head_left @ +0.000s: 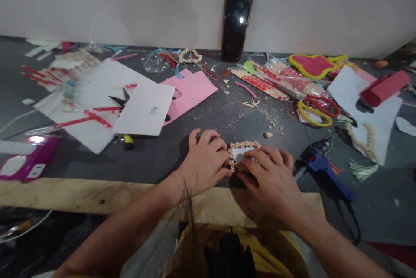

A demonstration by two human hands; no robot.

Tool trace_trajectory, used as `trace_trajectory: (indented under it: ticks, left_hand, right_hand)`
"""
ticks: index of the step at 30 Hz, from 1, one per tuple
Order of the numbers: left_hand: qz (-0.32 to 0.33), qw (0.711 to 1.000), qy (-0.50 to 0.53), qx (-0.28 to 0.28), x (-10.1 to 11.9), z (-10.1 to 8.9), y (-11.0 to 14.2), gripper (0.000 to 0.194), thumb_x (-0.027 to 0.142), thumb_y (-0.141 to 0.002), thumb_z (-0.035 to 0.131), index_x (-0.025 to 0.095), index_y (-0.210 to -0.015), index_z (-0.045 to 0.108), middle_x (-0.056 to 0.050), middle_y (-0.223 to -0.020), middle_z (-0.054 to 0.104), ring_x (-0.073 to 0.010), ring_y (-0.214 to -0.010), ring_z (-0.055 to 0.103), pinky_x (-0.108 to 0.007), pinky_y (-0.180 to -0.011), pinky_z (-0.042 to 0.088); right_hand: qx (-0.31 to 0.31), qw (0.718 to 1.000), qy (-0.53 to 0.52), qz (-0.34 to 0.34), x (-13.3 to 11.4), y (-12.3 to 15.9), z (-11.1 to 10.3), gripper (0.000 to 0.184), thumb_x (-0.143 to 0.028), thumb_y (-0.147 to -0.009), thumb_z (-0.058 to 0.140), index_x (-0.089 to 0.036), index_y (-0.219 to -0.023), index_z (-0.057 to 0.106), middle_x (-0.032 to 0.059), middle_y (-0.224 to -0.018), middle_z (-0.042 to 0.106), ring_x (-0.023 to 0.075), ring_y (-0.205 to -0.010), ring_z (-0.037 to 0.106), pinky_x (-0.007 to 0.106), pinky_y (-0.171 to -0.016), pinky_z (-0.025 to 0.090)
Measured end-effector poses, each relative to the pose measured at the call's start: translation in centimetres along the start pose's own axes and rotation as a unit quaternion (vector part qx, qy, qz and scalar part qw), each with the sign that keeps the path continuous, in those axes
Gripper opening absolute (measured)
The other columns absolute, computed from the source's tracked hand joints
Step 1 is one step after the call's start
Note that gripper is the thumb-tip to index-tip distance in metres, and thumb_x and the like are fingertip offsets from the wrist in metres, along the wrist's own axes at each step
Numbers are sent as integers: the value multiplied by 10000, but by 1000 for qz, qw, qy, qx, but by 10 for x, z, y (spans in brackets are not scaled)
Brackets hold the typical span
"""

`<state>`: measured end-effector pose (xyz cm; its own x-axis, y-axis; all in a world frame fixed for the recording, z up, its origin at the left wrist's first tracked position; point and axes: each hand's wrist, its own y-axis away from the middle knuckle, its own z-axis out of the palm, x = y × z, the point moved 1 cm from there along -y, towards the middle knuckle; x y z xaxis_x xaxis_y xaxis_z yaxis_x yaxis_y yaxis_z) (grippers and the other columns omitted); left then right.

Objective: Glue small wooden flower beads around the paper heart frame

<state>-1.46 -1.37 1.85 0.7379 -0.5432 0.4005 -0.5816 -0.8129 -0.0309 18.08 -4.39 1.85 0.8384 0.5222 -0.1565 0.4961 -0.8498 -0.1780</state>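
A small frame [231, 162] edged with pale, bead-like pieces around a white centre lies on the dark table near its front edge. My left hand [206, 163] pinches the frame's left edge, the index finger curled above the thumb. On the right side, my right hand [274, 178] grips the same frame, its thumb at the lower edge and its fingers reaching over the white centre. Those fingers hide most of the frame's right part. Just beyond it lies a small loose cluster [268, 135] of the same pale pieces.
A blue glue gun [328, 172] lies right of my right hand, its cord hanging down. Scissors [316, 111], red-striped sticks [256, 81] and an upright phone [236, 27] are farther back. White paper [143, 111] and pink paper [191, 92] lie left. A wooden strip [130, 195] runs along the front.
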Motion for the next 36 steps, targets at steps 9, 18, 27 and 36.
trace_trajectory:
  ticks: [9,18,27,36]
  left_hand:
    - [-7,1000,13,1,0,0,-1,119,335,-838,702,232,-786,675,-1,-1000,658,-301,-1175,415,-598,-1042,155]
    - [7,1000,6,5,-2,2,-1,96,301,-854,673,228,-792,679,1,-1006,654,-299,-1199,392,-604,-1049,125]
    - [3,1000,15,12,0,2,-1,100,276,-869,649,241,-781,683,11,-986,665,-295,-1195,403,-604,-1045,139]
    - [5,999,35,34,1,5,-1,142,292,-892,618,239,-776,679,21,-952,676,-281,-1173,435,-593,-1060,145]
  right_hand:
    - [17,1000,2,13,-3,7,0,174,-349,-893,608,-239,-1007,679,61,-1097,711,277,-1080,512,467,-911,293]
    - [34,999,-2,21,-10,0,7,174,-322,-922,565,-242,-1023,682,42,-1110,710,260,-1091,512,451,-929,279]
    - [40,999,-15,21,-10,6,5,84,-283,-889,604,-225,-898,665,35,-1102,712,255,-1100,514,452,-942,268]
    - [37,999,-9,20,-10,10,5,144,-311,-884,620,-222,-984,671,52,-1101,711,258,-1081,517,446,-933,290]
